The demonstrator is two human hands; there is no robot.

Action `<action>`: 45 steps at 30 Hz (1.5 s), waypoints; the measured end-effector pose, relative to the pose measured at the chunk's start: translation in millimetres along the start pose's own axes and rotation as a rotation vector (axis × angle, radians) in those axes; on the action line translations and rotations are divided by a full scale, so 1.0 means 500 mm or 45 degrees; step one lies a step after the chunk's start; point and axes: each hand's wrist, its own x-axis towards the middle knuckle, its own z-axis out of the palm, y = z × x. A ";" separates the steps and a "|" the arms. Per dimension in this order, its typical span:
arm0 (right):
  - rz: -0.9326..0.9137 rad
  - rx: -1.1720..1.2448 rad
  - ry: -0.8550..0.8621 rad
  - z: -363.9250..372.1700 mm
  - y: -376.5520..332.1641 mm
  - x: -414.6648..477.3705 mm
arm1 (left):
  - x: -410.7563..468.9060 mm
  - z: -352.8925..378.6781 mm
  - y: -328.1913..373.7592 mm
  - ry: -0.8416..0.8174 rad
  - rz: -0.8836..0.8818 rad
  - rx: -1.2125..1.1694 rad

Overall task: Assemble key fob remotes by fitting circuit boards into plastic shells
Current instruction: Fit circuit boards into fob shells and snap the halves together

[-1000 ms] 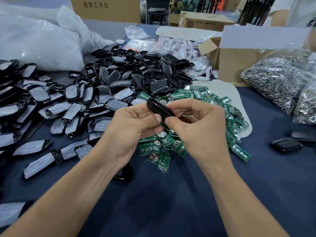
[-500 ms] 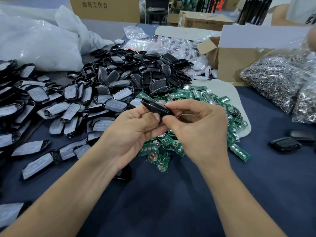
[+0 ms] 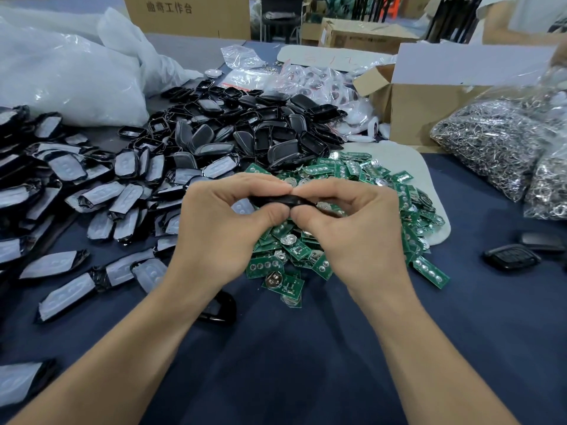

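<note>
A black key fob shell [image 3: 283, 200] lies level between both hands, seen edge-on above the table. My left hand [image 3: 225, 228] pinches its left end between thumb and forefinger. My right hand [image 3: 352, 231] pinches its right end the same way, and the fingertips of the two hands meet on top. Under and behind the hands spreads a heap of green circuit boards [image 3: 362, 216]. Behind that lies a pile of black plastic shells [image 3: 254, 133]. Whether a board sits inside the held shell is hidden.
Film-covered shell fronts [image 3: 101, 191] cover the left of the blue table. Two black fobs [image 3: 511, 256] lie at the right. Bags of metal rings [image 3: 503, 142] and a cardboard box [image 3: 429, 108] stand at the back right. A white plastic bag [image 3: 64, 75] sits back left. One black shell [image 3: 219, 308] lies under my left wrist.
The held shell has turned from tilted to level, edge-on to me. Both hands have closed in so their fingertips meet on top of it.
</note>
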 end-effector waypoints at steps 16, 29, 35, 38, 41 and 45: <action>0.112 0.207 -0.036 0.000 0.006 0.001 | -0.002 -0.006 0.006 0.010 -0.079 0.003; 0.214 0.591 0.051 -0.006 0.022 0.012 | -0.001 0.005 -0.003 0.201 -0.161 -0.177; 0.164 0.399 0.041 -0.011 0.029 0.013 | 0.001 0.005 -0.007 0.212 -0.141 -0.283; 0.093 0.024 -0.081 -0.018 0.023 0.014 | -0.002 0.009 -0.012 0.189 -0.136 -0.173; 0.241 -0.229 -0.275 -0.047 0.023 0.020 | -0.011 0.014 -0.014 0.126 -0.147 -0.012; 0.610 0.452 0.061 -0.106 0.033 0.018 | -0.026 0.019 -0.012 0.070 -0.153 0.227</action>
